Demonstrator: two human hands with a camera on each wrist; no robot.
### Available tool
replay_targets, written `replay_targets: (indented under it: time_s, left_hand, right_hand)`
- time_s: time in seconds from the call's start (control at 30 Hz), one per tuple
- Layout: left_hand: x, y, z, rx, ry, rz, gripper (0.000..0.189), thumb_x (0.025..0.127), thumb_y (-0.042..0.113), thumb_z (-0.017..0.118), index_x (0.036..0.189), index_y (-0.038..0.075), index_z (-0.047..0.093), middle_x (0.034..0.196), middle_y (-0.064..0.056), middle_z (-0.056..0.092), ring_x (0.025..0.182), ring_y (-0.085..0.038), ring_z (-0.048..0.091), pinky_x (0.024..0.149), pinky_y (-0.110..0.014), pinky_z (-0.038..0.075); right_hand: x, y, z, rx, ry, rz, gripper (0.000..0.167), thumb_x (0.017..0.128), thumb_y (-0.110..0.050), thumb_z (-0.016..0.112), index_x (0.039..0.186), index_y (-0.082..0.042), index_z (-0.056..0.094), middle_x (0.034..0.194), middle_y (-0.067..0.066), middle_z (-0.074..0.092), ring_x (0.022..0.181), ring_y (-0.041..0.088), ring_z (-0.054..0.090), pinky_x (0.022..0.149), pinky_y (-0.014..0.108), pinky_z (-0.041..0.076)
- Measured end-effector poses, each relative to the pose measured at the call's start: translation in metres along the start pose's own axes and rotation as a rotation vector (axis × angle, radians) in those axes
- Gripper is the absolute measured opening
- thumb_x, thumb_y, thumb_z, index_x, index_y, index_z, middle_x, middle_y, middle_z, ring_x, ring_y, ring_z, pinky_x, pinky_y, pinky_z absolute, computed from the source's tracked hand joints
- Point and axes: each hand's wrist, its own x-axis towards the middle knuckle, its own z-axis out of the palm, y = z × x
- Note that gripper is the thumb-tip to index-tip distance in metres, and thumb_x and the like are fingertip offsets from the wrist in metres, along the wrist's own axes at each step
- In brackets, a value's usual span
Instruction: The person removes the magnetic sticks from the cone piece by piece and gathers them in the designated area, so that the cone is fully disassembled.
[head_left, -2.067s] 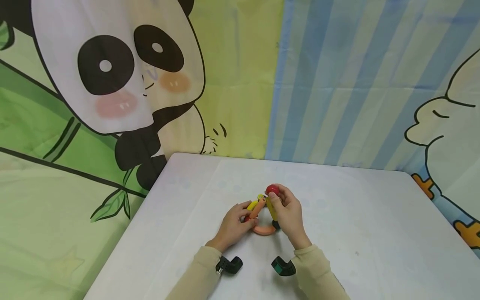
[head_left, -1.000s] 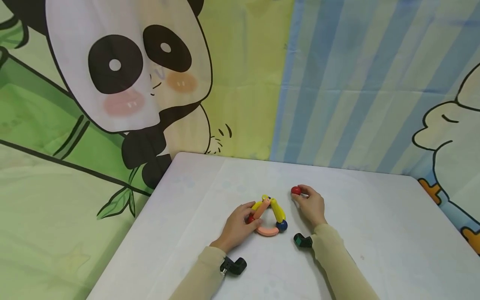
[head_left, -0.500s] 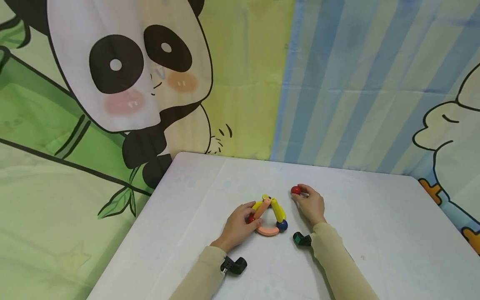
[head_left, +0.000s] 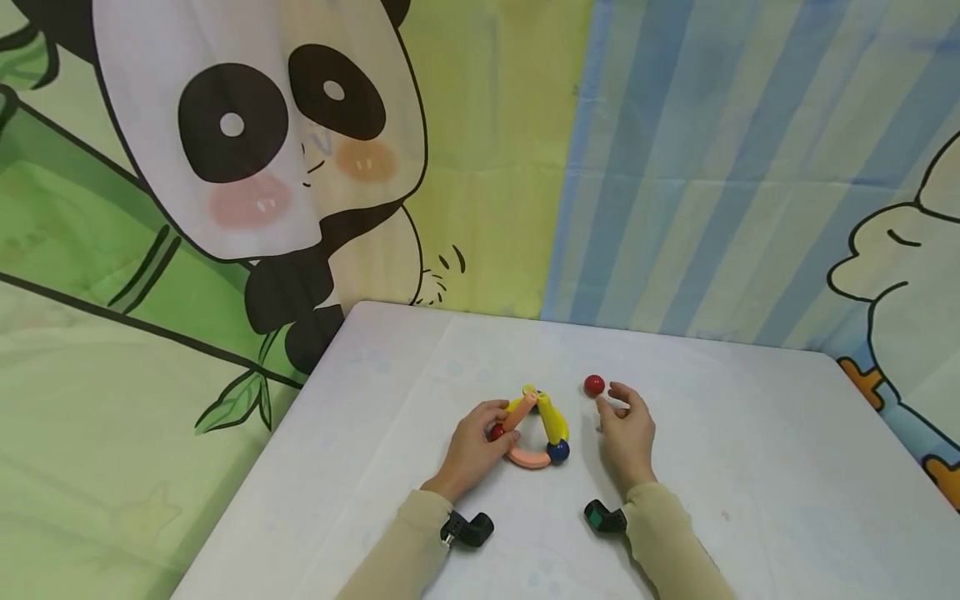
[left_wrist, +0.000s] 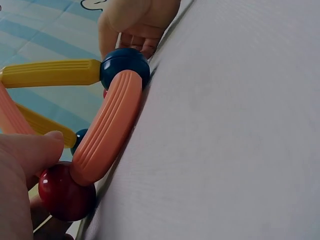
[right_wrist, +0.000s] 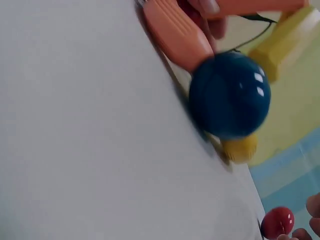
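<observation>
A toy frame of sticks and balls stands on the white table, its upright sticks leaning together at the top. It has a curved orange stick, a slanting orange stick, yellow sticks, a blue ball and a red ball. My left hand grips the frame's left corner, thumb and fingers around the red ball and the foot of the slanting stick. A loose red ball rests on the table behind the frame's right side. Just right of it my right hand is apart from it, fingers relaxed.
The white tabletop reaches back to a printed cloth backdrop with a panda and stripes. A black wrist camera sits at the left cuff and another camera at the right cuff.
My right hand carried the red ball from the frame's top to the table on the right, then let go and drew back slightly. My left hand keeps its hold on the frame.
</observation>
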Motion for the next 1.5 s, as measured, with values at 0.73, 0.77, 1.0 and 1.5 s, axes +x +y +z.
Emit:
replay_targets:
  time_s: [0.73, 0.77, 1.0, 1.5]
  left_hand:
    - [0.003, 0.000, -0.003, -0.108, 0.172, 0.063, 0.021, 0.084, 0.009, 0.075, 0.103, 0.011, 0.067, 0.108, 0.001, 0.066, 0.106, -0.016, 0.062, 0.093, -0.039, 0.050]
    - [0.003, 0.000, -0.004, -0.127, 0.192, 0.049, 0.021, 0.084, 0.007, 0.074, 0.104, 0.009, 0.066, 0.107, -0.001, 0.067, 0.106, -0.018, 0.062, 0.094, -0.040, 0.049]
    - [0.005, -0.002, -0.010, -0.202, 0.373, -0.085, 0.049, 0.088, 0.005, 0.068, 0.133, 0.004, 0.047, 0.099, -0.007, 0.064, 0.091, -0.018, 0.059, 0.078, -0.026, 0.051]
    - [0.009, -0.006, -0.012, 0.081, 0.602, -0.063, 0.040, 0.079, 0.006, 0.078, 0.117, 0.003, 0.065, 0.135, -0.017, 0.051, 0.133, -0.038, 0.035, 0.110, -0.058, 0.021]
  right_hand:
    - [-0.082, -0.061, 0.019, 0.157, -0.046, -0.454, 0.023, 0.081, 0.007, 0.074, 0.102, 0.005, 0.066, 0.082, 0.013, 0.064, 0.060, 0.017, 0.051, 0.050, 0.020, 0.041]
    - [-0.082, -0.061, 0.018, 0.162, -0.036, -0.449, 0.022, 0.081, 0.007, 0.073, 0.102, 0.006, 0.065, 0.084, 0.014, 0.064, 0.061, 0.017, 0.052, 0.051, 0.021, 0.043]
    - [-0.080, -0.053, 0.012, 0.220, -0.002, -0.346, 0.029, 0.082, 0.011, 0.067, 0.109, 0.008, 0.055, 0.094, 0.016, 0.064, 0.076, 0.022, 0.062, 0.064, 0.018, 0.053]
    - [-0.060, -0.002, 0.001, 0.233, 0.013, -0.307, 0.029, 0.094, -0.004, 0.063, 0.122, -0.004, 0.066, 0.097, 0.011, 0.068, 0.074, 0.014, 0.065, 0.066, 0.014, 0.052]
